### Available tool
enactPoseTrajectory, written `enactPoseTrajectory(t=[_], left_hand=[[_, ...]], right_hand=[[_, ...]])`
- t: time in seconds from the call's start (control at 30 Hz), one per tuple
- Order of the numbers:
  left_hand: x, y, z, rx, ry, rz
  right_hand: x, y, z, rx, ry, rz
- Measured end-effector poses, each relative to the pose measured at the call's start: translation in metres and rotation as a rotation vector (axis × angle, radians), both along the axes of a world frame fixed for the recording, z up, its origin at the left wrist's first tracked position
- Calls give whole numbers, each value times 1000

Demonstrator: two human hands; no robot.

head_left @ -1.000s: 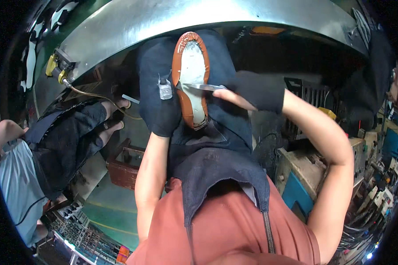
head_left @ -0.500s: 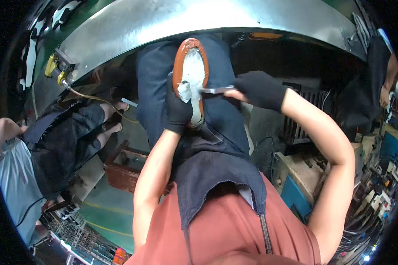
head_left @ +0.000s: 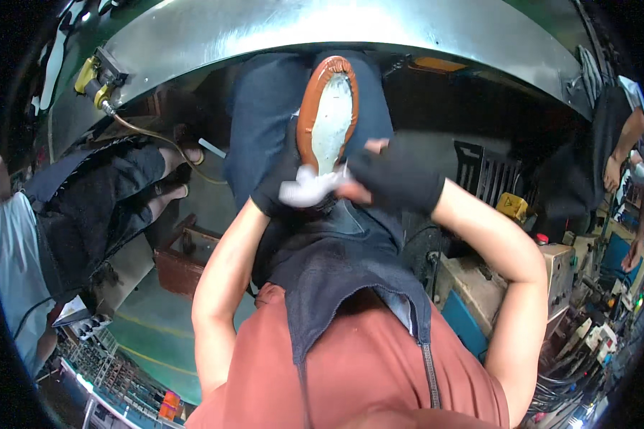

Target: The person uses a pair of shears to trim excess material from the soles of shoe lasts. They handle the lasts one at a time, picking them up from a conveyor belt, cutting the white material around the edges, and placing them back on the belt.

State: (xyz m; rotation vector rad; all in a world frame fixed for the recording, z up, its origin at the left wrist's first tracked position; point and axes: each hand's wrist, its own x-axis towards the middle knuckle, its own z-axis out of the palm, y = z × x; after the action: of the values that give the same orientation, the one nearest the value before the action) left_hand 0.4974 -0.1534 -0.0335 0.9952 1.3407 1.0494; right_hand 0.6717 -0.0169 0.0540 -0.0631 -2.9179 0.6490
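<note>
Head camera view, looking down at a seated person's lap, where a brown shoe lies sole up, its pale underside showing and its pleated end pointing away from the wearer. The left hand, in a black glove, is at the shoe's near left edge; its fingers are out of sight, so how it grips cannot be told. Just right of the shoe's near end is the right hand, black-gloved with bare fingertips, blurred; whether it grasps anything cannot be told. A smeared white shape crosses the shoe's near end between the hands. Beyond the shoe curves a shiny metal table. Well left of the shoe are a yellow tool with a hose and a co-worker in a dark apron; left of it and nearer the wearer, a reddish-brown box. Right of the shoe, past the right hand, sits a small yellow object.
</note>
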Motion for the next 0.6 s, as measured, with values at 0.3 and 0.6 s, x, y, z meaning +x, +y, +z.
enactPoseTrajectory(t=[0.3,0.6], left_hand=[[15,19,4,51,215,487],[17,23,40,-128,-132,332]], right_hand=[[53,24,-8,-540,-381,-512],[-25,25,43,-391,86,60]])
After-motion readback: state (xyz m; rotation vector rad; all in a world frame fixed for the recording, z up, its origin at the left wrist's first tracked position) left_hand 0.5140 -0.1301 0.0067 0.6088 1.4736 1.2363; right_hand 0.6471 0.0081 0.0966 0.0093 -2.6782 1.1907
